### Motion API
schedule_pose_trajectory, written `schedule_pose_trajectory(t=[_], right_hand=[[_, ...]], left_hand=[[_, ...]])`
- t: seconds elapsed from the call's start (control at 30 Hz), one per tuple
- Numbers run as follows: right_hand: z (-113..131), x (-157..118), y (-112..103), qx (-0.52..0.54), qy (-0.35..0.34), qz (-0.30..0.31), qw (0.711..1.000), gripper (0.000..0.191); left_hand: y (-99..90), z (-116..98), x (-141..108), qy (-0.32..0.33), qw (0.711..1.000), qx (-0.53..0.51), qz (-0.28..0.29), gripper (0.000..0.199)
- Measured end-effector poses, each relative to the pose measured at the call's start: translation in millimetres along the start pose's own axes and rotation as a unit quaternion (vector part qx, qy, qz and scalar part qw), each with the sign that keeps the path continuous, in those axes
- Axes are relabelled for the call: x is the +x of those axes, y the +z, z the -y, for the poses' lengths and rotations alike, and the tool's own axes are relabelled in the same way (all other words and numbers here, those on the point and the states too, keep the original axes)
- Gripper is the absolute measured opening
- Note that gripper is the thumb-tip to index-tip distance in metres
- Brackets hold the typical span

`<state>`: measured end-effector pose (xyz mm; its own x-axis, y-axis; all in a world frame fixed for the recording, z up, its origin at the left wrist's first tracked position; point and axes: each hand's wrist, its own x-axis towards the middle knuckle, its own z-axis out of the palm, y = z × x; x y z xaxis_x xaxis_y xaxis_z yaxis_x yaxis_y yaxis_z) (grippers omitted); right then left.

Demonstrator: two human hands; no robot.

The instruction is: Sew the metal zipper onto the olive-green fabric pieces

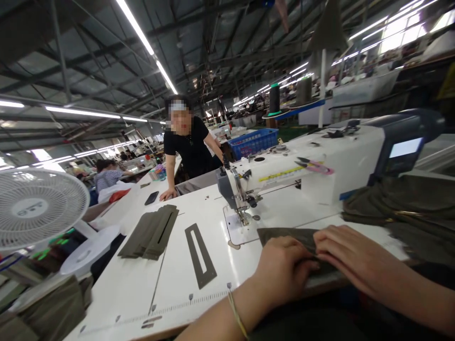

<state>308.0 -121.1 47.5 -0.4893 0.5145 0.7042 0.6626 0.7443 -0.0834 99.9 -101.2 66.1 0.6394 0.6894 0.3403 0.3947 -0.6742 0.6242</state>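
Observation:
At the front edge of the sewing table, a dark olive fabric piece (284, 233) lies under and between my hands. My left hand (282, 265) is closed on it, thumb and fingers pinching its near edge. Close beside it, my right hand (343, 251) grips the same fabric with its fingers bent; the fingertips are partly hidden. Just beyond the fabric stands a white sewing machine (320, 156), its needle and presser foot (244, 217) to the left of the cloth. Left of my left hand lies a flat olive strip with a long slot (209, 277).
A stack of olive fabric pieces (151, 232) lies on the left of the table, near a phone (151, 198). Scissors (314, 166) rest on the machine. More olive cloth (401, 203) is heaped at right. A white fan (35, 208) stands at left; a person (190, 147) leans on the table opposite.

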Motion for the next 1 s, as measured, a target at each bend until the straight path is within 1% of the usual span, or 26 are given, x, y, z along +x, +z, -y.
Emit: schedule_pose_trajectory(t=[0.03,0.07,0.13,0.17,0.2,0.23,0.27,0.3,0.33,0.37,0.4,0.43,0.47,0.53,0.57,0.63,0.67,0.7,0.73,0.8,0.83,0.87,0.9,0.93,1.0], right_hand=[[0.5,12.7,-13.1,-0.005,-0.008,-0.021,1.0,0.022],[0.7,23.5,-26.7,-0.014,0.005,-0.056,0.998,0.018],[0.6,36.6,-50.9,-0.052,0.063,-0.138,0.987,0.017],[0.0,39.0,-59.0,-0.068,0.092,-0.165,0.98,0.02],[-1.0,39.3,-63.4,-0.079,0.111,-0.179,0.974,0.024],[-2.7,38.3,-63.7,-0.077,0.126,-0.18,0.973,0.028],[-5.1,37.2,-59.7,-0.06,0.143,-0.169,0.973,0.033],[-8.3,36.5,-52.0,-0.029,0.168,-0.142,0.975,0.038],[-12.0,36.8,-41.1,0.014,0.204,-0.099,0.974,0.043],[-16.4,38.4,-27.7,0.065,0.243,-0.044,0.967,0.046],[-21.4,41.3,-12.7,0.115,0.278,0.014,0.953,0.048],[-26.9,45.1,3.0,0.157,0.303,0.07,0.937,0.047],[-33.0,49.6,18.7,0.186,0.312,0.11,0.925,0.046],[-46.8,59.4,46.9,0.222,0.312,0.155,0.911,0.047],[-54.4,64.1,58.6,0.236,0.309,0.172,0.905,0.049],[-69.9,71.9,76.6,0.263,0.306,0.211,0.89,0.054],[-77.0,74.9,83.2,0.272,0.305,0.226,0.884,0.054],[-83.2,77.2,88.8,0.278,0.305,0.236,0.88,0.054],[-88.2,78.8,93.8,0.284,0.305,0.241,0.876,0.054],[-94.6,80.4,102.8,0.3,0.308,0.246,0.869,0.053],[-96.4,80.5,107.0,0.311,0.311,0.245,0.864,0.053],[-97.7,80.1,110.8,0.323,0.318,0.241,0.858,0.054],[-99.0,79.1,113.9,0.333,0.329,0.233,0.853,0.055],[-100.5,77.4,116.1,0.339,0.345,0.22,0.847,0.057],[-104.4,71.7,117.3,0.338,0.388,0.184,0.838,0.063]], left_hand=[[-7.0,-8.5,5.0,-0.031,0.998,-0.055,-0.028,0.007],[-14.8,-17.3,8.8,-0.068,0.99,-0.11,-0.058,0.007],[-30.3,-33.8,11.9,-0.139,0.962,-0.204,-0.117,0.009],[-36.6,-40.2,11.3,-0.162,0.946,-0.242,-0.141,0.012],[-40.9,-44.3,9.2,-0.18,0.93,-0.277,-0.162,0.019],[-43.0,-45.4,5.8,-0.196,0.913,-0.311,-0.177,0.028],[-42.5,-43.0,1.5,-0.215,0.895,-0.343,-0.189,0.037],[-39.8,-37.0,-3.6,-0.239,0.876,-0.371,-0.195,0.046],[-35.2,-27.7,-9.1,-0.266,0.858,-0.392,-0.197,0.055],[-29.5,-15.7,-14.6,-0.295,0.847,-0.396,-0.196,0.061],[-23.4,-1.8,-20.0,-0.323,0.844,-0.38,-0.197,0.065],[-17.9,12.7,-25.2,-0.348,0.85,-0.341,-0.2,0.066],[-13.5,26.7,-29.9,-0.369,0.862,-0.284,-0.202,0.063],[-9.9,49.5,-38.1,-0.391,0.874,-0.2,-0.207,0.052],[-10.9,57.2,-41.7,-0.394,0.88,-0.164,-0.208,0.046],[-17.3,65.5,-48.2,-0.391,0.89,-0.111,-0.209,0.035],[-22.0,67.1,-51.1,-0.383,0.898,-0.083,-0.201,0.028],[-27.5,67.7,-53.7,-0.364,0.912,-0.049,-0.18,0.023],[-33.4,68.0,-55.7,-0.33,0.933,-0.01,-0.146,0.031],[-45.3,68.5,-57.8,-0.222,0.971,0.07,-0.052,0.066],[-50.9,68.6,-57.7,-0.165,0.981,0.099,-0.004,0.08],[-55.9,68.4,-56.8,-0.122,0.985,0.113,0.038,0.088],[-60.1,67.7,-55.2,-0.101,0.986,0.113,0.069,0.092],[-63.4,66.3,-53.2,-0.098,0.985,0.109,0.095,0.095],[-66.5,62.4,-48.8,-0.116,0.979,0.108,0.127,0.102]])
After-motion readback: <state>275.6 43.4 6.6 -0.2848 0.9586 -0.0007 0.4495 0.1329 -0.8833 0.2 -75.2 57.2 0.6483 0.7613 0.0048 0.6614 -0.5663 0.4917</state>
